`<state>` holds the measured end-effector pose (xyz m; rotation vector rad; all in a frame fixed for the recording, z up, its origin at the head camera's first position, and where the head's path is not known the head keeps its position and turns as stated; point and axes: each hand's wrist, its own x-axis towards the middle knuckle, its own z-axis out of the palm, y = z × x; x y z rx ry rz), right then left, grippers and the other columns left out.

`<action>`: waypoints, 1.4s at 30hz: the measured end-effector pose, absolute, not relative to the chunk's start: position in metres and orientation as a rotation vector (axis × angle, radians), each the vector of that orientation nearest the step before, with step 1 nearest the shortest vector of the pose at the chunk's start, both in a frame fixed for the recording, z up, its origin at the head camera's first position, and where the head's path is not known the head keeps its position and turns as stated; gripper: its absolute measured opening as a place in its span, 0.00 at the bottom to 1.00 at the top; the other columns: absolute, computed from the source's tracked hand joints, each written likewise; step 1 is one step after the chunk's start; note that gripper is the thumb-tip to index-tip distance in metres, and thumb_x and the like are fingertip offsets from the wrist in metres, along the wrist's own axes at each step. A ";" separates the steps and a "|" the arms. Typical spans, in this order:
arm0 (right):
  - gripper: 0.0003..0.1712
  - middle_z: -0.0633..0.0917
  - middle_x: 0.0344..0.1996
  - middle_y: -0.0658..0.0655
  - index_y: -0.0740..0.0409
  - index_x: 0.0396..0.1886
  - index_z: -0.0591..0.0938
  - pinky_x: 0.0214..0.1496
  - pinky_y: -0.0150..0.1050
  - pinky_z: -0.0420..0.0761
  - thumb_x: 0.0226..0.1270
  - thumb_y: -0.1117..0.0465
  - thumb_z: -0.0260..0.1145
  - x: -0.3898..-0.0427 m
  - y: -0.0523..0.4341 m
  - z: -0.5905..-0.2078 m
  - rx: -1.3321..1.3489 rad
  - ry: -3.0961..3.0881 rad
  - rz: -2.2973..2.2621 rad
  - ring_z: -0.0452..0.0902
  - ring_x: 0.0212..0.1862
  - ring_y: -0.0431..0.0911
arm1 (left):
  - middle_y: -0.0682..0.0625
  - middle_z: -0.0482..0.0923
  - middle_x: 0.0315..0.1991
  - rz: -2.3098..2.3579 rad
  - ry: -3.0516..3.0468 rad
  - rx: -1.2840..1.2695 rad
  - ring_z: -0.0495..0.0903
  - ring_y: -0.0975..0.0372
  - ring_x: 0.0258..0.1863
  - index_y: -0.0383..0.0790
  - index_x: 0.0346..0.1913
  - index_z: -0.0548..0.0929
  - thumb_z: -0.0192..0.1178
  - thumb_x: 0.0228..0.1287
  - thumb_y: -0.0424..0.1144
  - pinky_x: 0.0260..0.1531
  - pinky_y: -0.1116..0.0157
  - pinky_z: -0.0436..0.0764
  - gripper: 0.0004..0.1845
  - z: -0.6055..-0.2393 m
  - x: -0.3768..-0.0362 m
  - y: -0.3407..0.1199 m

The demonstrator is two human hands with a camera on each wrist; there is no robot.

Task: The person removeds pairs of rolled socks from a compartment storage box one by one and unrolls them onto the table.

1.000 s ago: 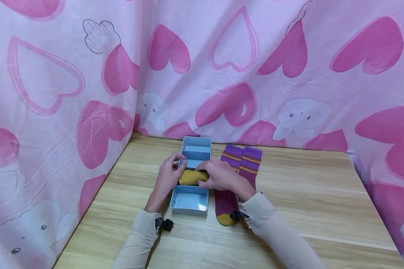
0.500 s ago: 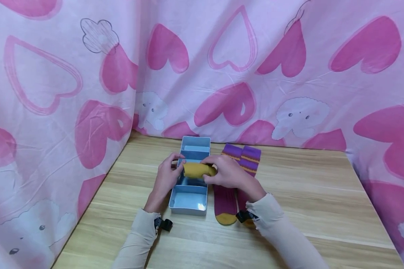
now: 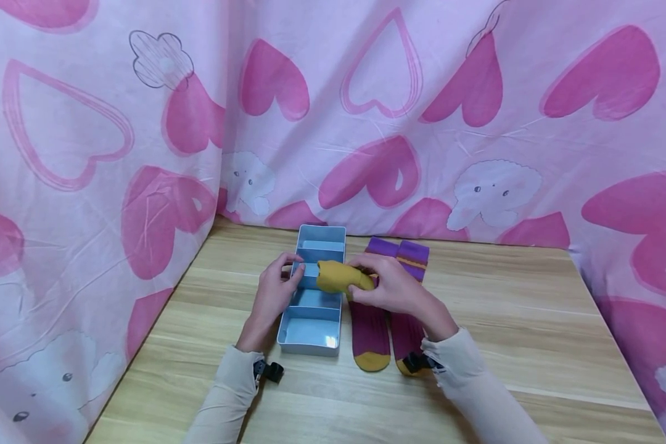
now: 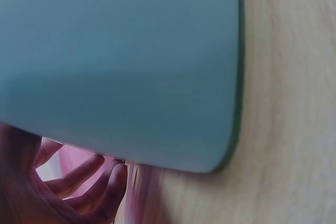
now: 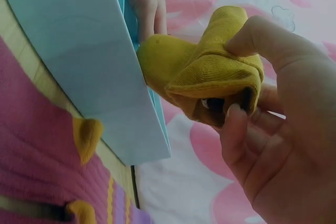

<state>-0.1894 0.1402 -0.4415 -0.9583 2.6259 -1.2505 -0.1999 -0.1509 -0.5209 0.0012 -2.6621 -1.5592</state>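
Table [image 3: 533, 345] of pale wood, blue box [image 3: 312, 333] on it, left hand [image 3: 272, 295] gripping its left wall, right hand [image 3: 395, 288] pinching rolled yellow sock [image 3: 341, 277] over its right edge, purple socks [image 3: 388, 327] beside, heart curtain [image 3: 422, 111] behind.

Socks [image 3: 391, 308] right of box [image 3: 311, 333], touching.

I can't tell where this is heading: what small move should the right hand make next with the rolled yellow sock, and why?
Probably set it down: the right hand grips the rolled yellow sock above the blue box rim, while the left hand steadies the box.
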 end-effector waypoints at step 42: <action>0.20 0.90 0.52 0.49 0.42 0.61 0.88 0.44 0.38 0.86 0.72 0.49 0.77 -0.154 0.252 -0.469 -0.545 2.830 -1.306 0.81 0.48 0.46 | 0.50 0.81 0.67 -1.555 -2.669 0.041 0.86 0.44 0.63 0.52 0.60 0.83 0.62 0.81 0.52 0.65 0.45 0.85 0.14 -0.520 -0.200 -0.148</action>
